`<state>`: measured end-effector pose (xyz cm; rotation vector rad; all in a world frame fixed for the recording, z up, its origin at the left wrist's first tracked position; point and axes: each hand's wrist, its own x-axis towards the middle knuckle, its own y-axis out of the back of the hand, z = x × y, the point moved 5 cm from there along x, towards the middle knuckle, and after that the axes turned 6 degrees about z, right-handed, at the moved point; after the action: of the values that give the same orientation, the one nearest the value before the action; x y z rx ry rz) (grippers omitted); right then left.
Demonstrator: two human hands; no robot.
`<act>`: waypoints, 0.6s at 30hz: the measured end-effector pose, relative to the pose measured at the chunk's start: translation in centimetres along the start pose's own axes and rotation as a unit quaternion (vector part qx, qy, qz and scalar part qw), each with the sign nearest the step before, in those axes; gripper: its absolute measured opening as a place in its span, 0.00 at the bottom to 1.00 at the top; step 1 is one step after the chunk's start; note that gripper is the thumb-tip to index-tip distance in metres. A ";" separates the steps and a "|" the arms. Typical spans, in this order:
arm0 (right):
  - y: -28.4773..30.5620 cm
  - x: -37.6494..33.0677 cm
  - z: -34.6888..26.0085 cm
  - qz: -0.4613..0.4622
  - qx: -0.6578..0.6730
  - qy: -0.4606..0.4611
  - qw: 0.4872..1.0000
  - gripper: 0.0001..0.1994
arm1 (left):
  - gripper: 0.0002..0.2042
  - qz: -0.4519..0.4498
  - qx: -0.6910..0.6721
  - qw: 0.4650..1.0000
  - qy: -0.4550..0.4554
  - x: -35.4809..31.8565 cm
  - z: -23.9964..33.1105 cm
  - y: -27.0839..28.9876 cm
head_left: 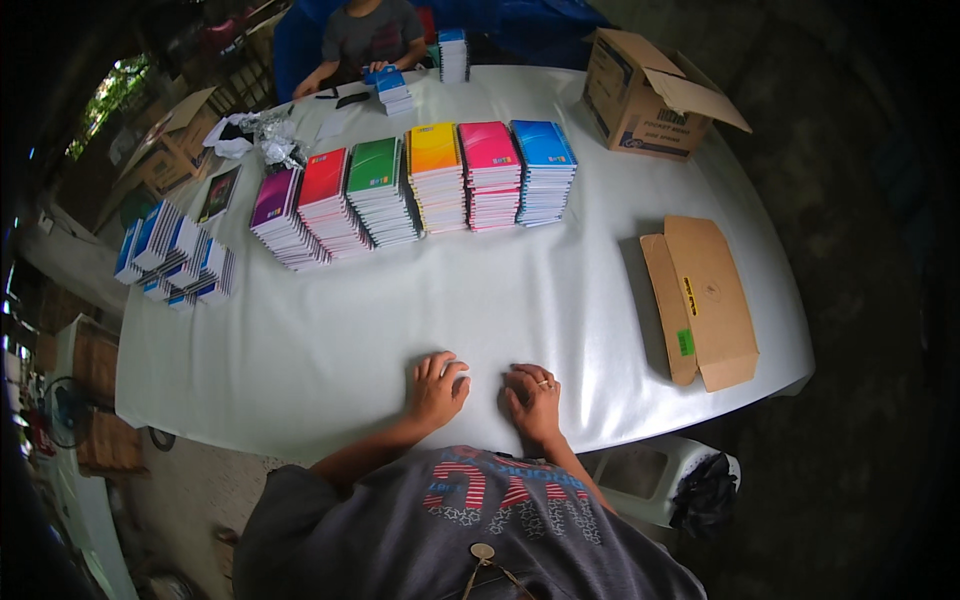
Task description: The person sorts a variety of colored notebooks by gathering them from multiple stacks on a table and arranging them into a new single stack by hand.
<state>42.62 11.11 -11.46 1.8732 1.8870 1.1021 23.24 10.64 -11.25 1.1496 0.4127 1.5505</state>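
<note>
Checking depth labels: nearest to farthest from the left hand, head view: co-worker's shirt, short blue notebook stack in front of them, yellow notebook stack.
From the left hand:
1. Yellow notebook stack: straight ahead.
2. Short blue notebook stack: farther back, slightly left.
3. Co-worker's shirt: beyond the table.

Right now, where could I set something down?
Pale cloth lies bare between the notebook row and the left hand and right hand, and between the row's blue stack and the low carton. Crowded: the row and the left edge, where more notebooks pile up.
</note>
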 end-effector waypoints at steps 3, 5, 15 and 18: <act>-0.3 2.8 2.0 -0.002 -0.027 -0.053 0.998 0.15 | 0.12 -0.019 0.017 1.000 0.000 0.3 -0.1 -0.2; -0.2 5.8 3.7 0.094 0.031 -0.031 0.995 0.12 | 0.11 -0.024 0.016 1.000 -0.001 0.4 -0.1 -0.4; 9.6 31.9 2.9 0.281 -0.028 -0.049 0.958 0.14 | 0.11 -0.046 0.013 0.999 0.013 1.2 -0.1 -0.5; 9.1 34.8 -1.8 0.256 -0.258 0.167 0.916 0.19 | 0.10 -0.035 0.015 0.999 0.017 0.8 -0.8 -0.6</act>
<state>43.50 42.08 6.86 1.9742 1.0578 1.9635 22.98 11.82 -11.69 1.1223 0.4955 1.5084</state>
